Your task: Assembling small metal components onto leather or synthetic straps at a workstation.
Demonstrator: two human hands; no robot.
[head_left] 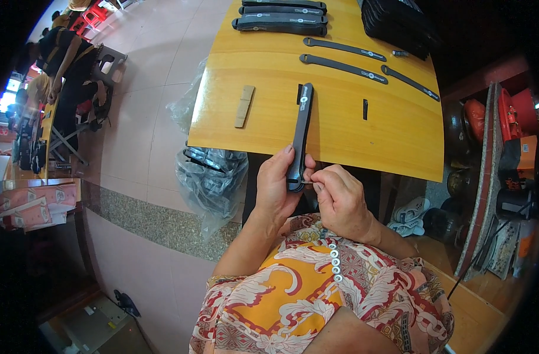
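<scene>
The long dark strap (300, 137) is being gripped by the left hand (275, 192); its near end is being pinched by the right hand (339, 200) and is best kept steadied over the surface (352, 135).

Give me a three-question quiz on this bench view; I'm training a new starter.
1. True or false: the left hand grips the near end of the long dark strap.
2. What does the right hand do? A) rests flat on the wooden table B) pinches at the strap's near end C) lifts the small wooden block
3. What hangs beside the table's near left corner?

Key: 1 true; 2 B; 3 a clear plastic bag of dark parts.
</scene>
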